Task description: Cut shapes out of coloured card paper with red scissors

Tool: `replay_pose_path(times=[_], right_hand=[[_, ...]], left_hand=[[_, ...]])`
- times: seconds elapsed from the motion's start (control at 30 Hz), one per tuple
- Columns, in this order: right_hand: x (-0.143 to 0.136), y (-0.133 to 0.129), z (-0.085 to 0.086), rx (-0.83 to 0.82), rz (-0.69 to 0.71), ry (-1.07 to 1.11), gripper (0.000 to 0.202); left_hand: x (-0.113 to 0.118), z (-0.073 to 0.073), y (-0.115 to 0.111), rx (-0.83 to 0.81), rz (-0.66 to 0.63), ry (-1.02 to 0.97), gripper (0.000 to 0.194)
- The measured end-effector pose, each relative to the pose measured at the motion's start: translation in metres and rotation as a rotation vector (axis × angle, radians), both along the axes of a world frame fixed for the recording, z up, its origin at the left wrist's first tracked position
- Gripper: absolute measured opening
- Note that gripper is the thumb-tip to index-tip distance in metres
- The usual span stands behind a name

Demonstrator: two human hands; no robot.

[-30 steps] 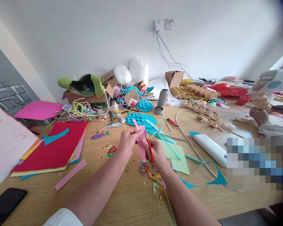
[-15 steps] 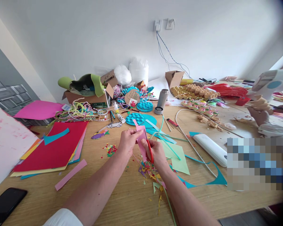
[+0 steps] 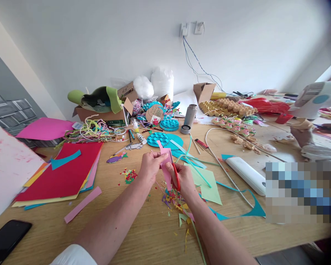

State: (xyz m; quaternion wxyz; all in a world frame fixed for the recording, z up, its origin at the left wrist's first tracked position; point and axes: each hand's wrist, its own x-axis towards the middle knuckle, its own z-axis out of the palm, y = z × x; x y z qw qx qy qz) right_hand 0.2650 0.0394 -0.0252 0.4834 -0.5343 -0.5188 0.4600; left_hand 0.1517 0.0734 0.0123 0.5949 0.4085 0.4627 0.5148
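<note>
A strip of pink paper (image 3: 166, 177) is pinched in my left hand (image 3: 152, 166), held above the wooden table. My right hand (image 3: 183, 177) grips red-handled scissors (image 3: 176, 177), whose blades lie along the right side of the pink paper. Below both hands, a heap of coloured paper scraps (image 3: 173, 200) is scattered on the table. Left of them is a small pile of tiny red, green and yellow bits (image 3: 130, 176). A light green sheet (image 3: 209, 184) lies just right of my right hand. Behind the hands sits a blue paper disc (image 3: 176, 141) with a bumpy blue piece on it.
On the left are a red paper stack (image 3: 60, 173), a loose pink strip (image 3: 82, 204) and a black phone (image 3: 9, 239). A grey flask (image 3: 190, 117) stands upright at the back. A white elongated device (image 3: 246, 176) lies right. Another person's hand (image 3: 302, 134) is at far right.
The pink paper has shifted slightly in my left hand, and the scissors have moved very little. At far right, the other person's hand has moved slightly.
</note>
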Motion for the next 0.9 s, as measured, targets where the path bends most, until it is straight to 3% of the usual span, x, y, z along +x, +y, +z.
replay_pose_path(times=[0.9], right_hand=[[-0.0001, -0.0007, 0.0044, -0.004, -0.020, 0.015, 0.046]], left_hand=[[-0.0006, -0.0030, 0.0007, 0.061, -0.009, 0.128, 0.024]])
